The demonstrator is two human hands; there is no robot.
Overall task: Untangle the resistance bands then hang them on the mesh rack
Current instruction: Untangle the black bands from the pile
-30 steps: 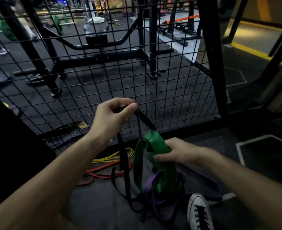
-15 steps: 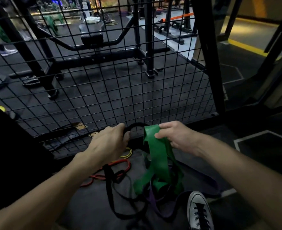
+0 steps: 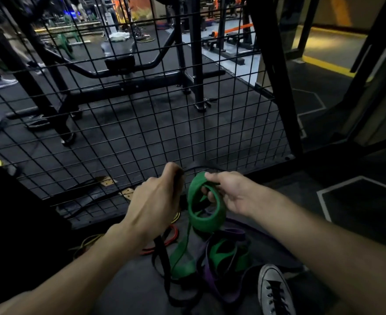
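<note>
My left hand [image 3: 155, 201] grips a black resistance band [image 3: 162, 253] that hangs down to the floor. My right hand [image 3: 228, 192] pinches the top of a wide green band [image 3: 206, 218], which forms a loop below my fingers. The green band's lower part [image 3: 182, 267] lies tangled with a purple band [image 3: 212, 280] and the black one on the dark floor. A black wire mesh rack [image 3: 142, 123] stands upright just beyond both hands.
Red [image 3: 171, 237] and yellow [image 3: 89, 243] bands lie on the floor by the rack's base, left of the tangle. My grey sneaker [image 3: 273, 292] sits at the lower right. A thick black post [image 3: 276, 76] frames the rack's right side. Gym machines stand behind the mesh.
My left hand dropped from raised height to level with the right hand, still holding the black band. My right hand lifted the green band's top, which now curls into a round loop.
</note>
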